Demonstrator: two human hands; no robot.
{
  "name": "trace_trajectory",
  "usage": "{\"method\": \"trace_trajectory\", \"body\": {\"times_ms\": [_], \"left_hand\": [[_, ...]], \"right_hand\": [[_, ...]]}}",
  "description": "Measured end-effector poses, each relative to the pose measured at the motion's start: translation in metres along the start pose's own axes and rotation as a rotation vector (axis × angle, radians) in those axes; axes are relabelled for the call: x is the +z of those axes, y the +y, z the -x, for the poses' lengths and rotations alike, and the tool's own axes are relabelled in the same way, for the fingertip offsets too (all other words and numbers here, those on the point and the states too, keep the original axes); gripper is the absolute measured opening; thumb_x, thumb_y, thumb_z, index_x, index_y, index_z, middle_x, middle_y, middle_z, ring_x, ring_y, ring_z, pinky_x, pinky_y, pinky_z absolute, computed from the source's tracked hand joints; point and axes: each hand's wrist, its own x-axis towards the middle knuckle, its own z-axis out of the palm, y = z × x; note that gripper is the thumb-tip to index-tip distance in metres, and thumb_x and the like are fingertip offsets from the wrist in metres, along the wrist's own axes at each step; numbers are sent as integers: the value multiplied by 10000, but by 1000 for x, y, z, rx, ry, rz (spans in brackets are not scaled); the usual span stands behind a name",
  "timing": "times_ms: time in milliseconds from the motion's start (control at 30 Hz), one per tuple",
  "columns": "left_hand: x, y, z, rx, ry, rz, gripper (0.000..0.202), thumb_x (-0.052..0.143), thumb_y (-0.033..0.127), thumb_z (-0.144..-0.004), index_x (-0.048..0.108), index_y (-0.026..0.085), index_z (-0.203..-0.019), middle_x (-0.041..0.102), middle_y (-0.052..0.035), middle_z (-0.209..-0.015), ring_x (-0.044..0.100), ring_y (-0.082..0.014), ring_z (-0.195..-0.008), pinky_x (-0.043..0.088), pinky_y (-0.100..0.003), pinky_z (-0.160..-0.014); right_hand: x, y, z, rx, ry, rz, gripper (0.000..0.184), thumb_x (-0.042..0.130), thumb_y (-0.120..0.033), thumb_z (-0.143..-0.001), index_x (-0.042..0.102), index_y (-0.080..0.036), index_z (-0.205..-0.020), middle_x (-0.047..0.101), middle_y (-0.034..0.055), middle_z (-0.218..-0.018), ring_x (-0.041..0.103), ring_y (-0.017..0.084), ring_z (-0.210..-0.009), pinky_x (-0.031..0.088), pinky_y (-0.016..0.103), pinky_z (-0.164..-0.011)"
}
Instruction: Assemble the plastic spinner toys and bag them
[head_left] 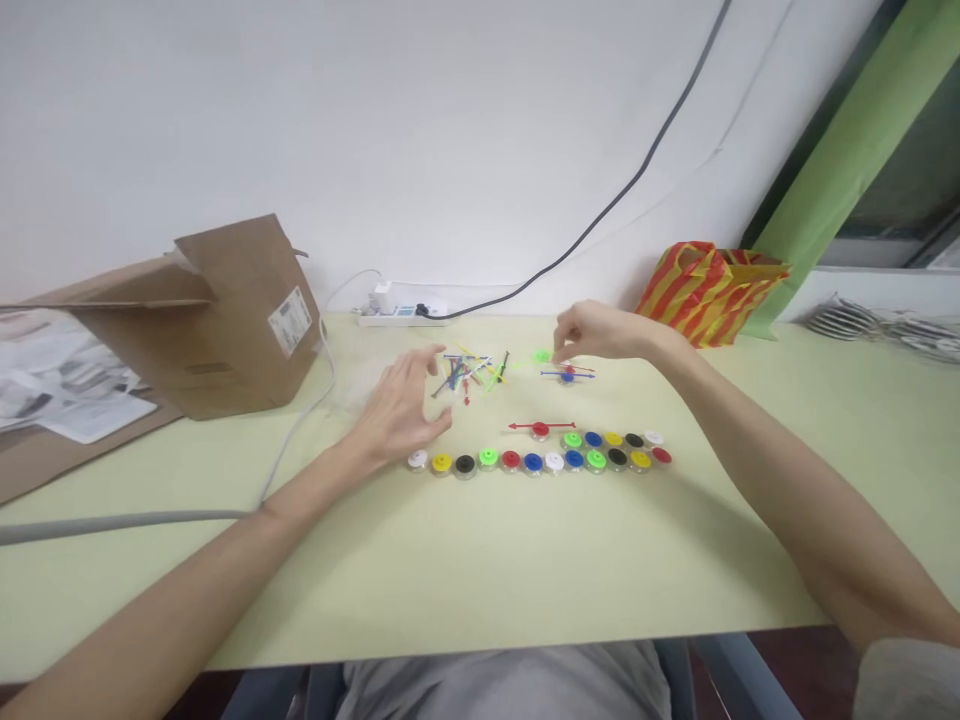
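Note:
My left hand [405, 405] is open, thumb and fingers spread, just left of a loose pile of coloured plastic arrows [469, 372]. My right hand [589, 330] is closed in a pinch over the far side of the table; its fingertips hide what they hold, if anything. Right below it lie a blue arrow on a round base [568, 377] and a red one partly covered by it. A bright green piece [542, 356] lies beside the fingertips. Nearer me, a red arrow [540, 430] sits on a red-capped disc. Two rows of small clear-based discs [533, 463] have coloured caps.
An opened cardboard box [202, 340] stands at the left, with white packets [90, 375] beside it. A power strip [401, 318] lies against the wall, with a dark cable rising rightward. A red-and-yellow striped bag [709, 295] and stacked coils [840, 318] are at the right.

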Motion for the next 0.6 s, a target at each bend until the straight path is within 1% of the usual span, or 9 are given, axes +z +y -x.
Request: {"method": "trace_trajectory", "body": {"times_ms": [67, 100, 167, 267, 367, 433, 533, 600], "left_hand": [[0, 1, 0, 10, 9, 7, 706, 646, 273, -813, 337, 195, -1443, 566, -98, -1175, 560, -298, -1116, 461, -453, -967], [0, 2, 1, 16, 13, 15, 708, 648, 269, -812, 335, 201, -1443, 565, -97, -1174, 560, -299, -1118, 462, -452, -966], [-1, 5, 1, 28, 21, 33, 719, 653, 264, -810, 329, 209, -1449, 563, -96, -1171, 561, -299, -1118, 464, -450, -969], [-3, 10, 1, 51, 31, 57, 722, 655, 255, -810, 329, 210, -1452, 560, -94, -1164, 562, -292, -1102, 471, -449, -977], [-6, 17, 0, 63, 39, 78, 715, 651, 251, -813, 332, 221, -1451, 557, -93, -1155, 570, -289, -1078, 483, -452, -962], [-7, 21, 0, 66, 44, 100, 717, 649, 243, -811, 331, 230, -1454, 561, -93, -1158, 576, -288, -1074, 485, -455, -954], [-7, 24, 1, 75, 40, 131, 720, 648, 224, -797, 338, 237, -1446, 572, -91, -1170, 576, -286, -1081, 487, -454, -947], [-7, 25, 1, 71, 35, 137, 706, 643, 217, -795, 348, 234, -1436, 575, -93, -1186, 574, -288, -1095, 488, -454, -950]], "right_hand": [[-4, -23, 6, -90, 137, 0, 159, 748, -347, -839, 788, -211, -767, 645, 31, -786, 529, 145, -654, 348, 302, -587], [-3, -35, 8, -125, 187, 16, 153, 740, -335, -858, 791, -215, -778, 630, 30, -792, 527, 143, -661, 343, 301, -591], [5, -58, 10, -173, 229, 89, 141, 744, -299, -875, 785, -212, -773, 612, 31, -795, 519, 141, -667, 320, 303, -590], [27, -86, 7, -210, 279, 239, 153, 716, -244, -914, 763, -191, -780, 622, 46, -788, 509, 146, -661, 278, 315, -590], [48, -108, 2, -243, 272, 344, 236, 656, -249, -964, 724, -166, -754, 656, 74, -763, 535, 170, -663, 244, 330, -584], [58, -119, 0, -259, 251, 369, 254, 639, -249, -975, 705, -160, -746, 682, 89, -774, 560, 184, -669, 223, 334, -575], [67, -131, 0, -280, 234, 342, 204, 618, -219, -983, 705, -161, -808, 716, 89, -816, 588, 189, -687, 217, 329, -574], [70, -132, 1, -302, 220, 295, 159, 591, -177, -989, 715, -166, -889, 730, 78, -836, 604, 189, -714, 238, 320, -588]]}}
